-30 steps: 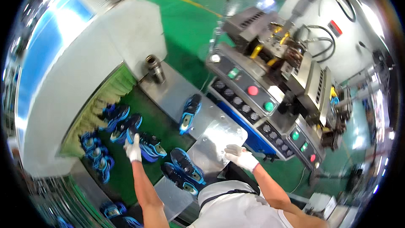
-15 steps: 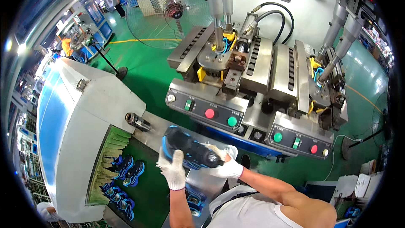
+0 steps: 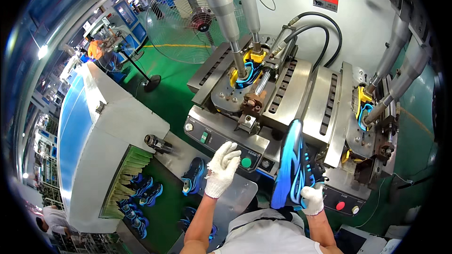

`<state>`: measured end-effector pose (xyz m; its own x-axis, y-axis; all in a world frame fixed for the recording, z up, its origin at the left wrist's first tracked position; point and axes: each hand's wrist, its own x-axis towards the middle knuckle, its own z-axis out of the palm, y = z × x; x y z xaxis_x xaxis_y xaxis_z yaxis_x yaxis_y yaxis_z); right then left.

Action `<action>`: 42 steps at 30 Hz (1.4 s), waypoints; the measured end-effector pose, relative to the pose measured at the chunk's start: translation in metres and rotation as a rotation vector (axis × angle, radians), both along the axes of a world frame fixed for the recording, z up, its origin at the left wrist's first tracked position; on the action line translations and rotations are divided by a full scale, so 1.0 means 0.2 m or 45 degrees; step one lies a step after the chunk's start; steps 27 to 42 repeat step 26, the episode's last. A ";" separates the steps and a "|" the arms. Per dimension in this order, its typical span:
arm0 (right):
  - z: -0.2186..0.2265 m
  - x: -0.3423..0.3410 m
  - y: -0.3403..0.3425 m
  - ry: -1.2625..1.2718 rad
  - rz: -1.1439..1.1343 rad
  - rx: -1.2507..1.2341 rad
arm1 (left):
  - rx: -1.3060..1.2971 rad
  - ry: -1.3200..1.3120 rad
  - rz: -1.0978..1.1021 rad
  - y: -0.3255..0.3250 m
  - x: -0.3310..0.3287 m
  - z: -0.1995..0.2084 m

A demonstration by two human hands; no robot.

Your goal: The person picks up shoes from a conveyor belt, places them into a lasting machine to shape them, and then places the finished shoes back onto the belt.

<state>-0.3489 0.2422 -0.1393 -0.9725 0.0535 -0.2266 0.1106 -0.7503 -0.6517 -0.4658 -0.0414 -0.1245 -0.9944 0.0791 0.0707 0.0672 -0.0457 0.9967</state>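
My right hand (image 3: 312, 199), in a white knit glove, is closed around the lower part of a blue and black sports shoe (image 3: 294, 169). The shoe stands on end, with its blue sole side toward the left. It hides part of the right control panel behind it. My left hand (image 3: 222, 169), gloved the same way, is raised empty with fingers stretched out before the left control panel (image 3: 214, 137). It covers part of that panel, beside the green button (image 3: 246, 162). Left of this hand, another blue and black shoe (image 3: 193, 176) rests on the metal ledge.
Two press stations stand ahead: the left (image 3: 230, 99) and right (image 3: 360, 136), both with yellow and blue parts under metal rods. On the left is a white machine (image 3: 125, 122) with a fringed opening and several shoes (image 3: 139, 207) before it. A caged fan (image 3: 200, 21) stands behind.
My hands have separated: the right has carried the shoe rightward and upright, while the left has let go and risen toward the left panel. A shoe on the ledge is now uncovered.
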 end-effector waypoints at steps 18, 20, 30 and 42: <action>-0.16 -0.02 -0.10 -0.123 -0.127 -0.031 | -1.037 0.916 -0.184 -0.09 -0.87 0.20; -0.29 0.02 -0.10 -0.021 -0.171 0.043 | -1.186 0.973 -0.250 -0.04 -1.06 0.10; -0.16 -0.02 -0.07 -0.128 -0.207 -0.189 | -1.281 0.542 -0.292 0.18 -1.58 -0.24; -0.16 -0.02 -0.07 -0.128 -0.207 -0.189 | -1.281 0.542 -0.292 0.18 -1.58 -0.24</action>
